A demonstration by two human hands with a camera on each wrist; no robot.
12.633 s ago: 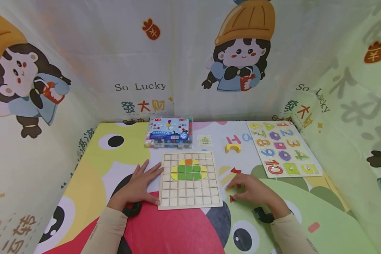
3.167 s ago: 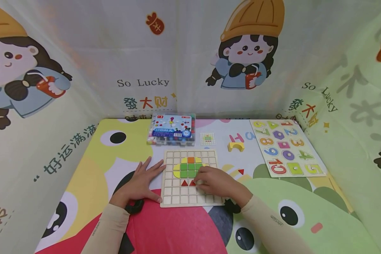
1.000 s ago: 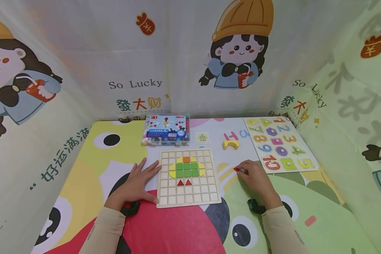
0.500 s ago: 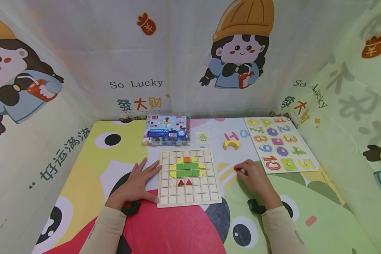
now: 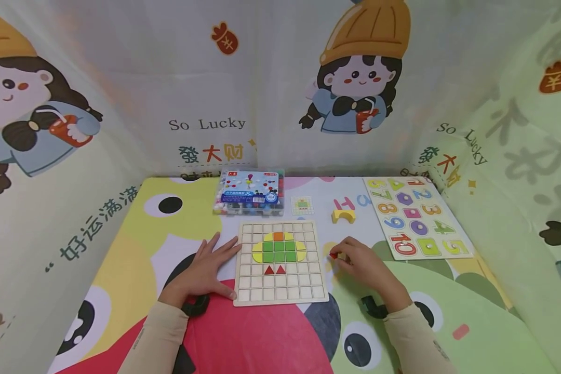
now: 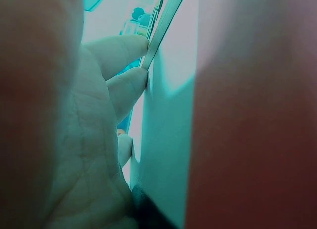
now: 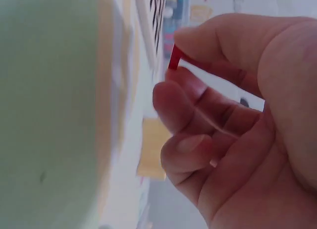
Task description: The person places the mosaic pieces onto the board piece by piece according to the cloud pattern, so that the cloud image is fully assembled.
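My right hand (image 5: 362,264) pinches a small red triangle tile (image 7: 174,57) between thumb and index finger, just right of the wooden grid board (image 5: 304,295). With fingers spread, my left hand (image 5: 203,272) rests along the board's left edge, thumb at its lower left corner. On the board, green square tiles (image 5: 279,252) form a block edged by yellow curved tiles (image 5: 258,253), with an orange square tile (image 5: 278,236) at the top. Below them lie two red triangle tiles (image 5: 269,270) side by side. In the left wrist view the fingertips (image 6: 138,44) touch the board's edge.
Behind the board stands a clear plastic box (image 5: 249,193) of colourful parts. Beside it lie a small pattern card (image 5: 302,205) and a yellow arch block (image 5: 343,216). A number puzzle board (image 5: 418,218) lies at the back right. A printed cloth (image 5: 285,150) walls the table.
The right hand, which placed red triangles on the board earlier, has picked up another from the table at the right and moved it left towards the board. The left hand has stayed.
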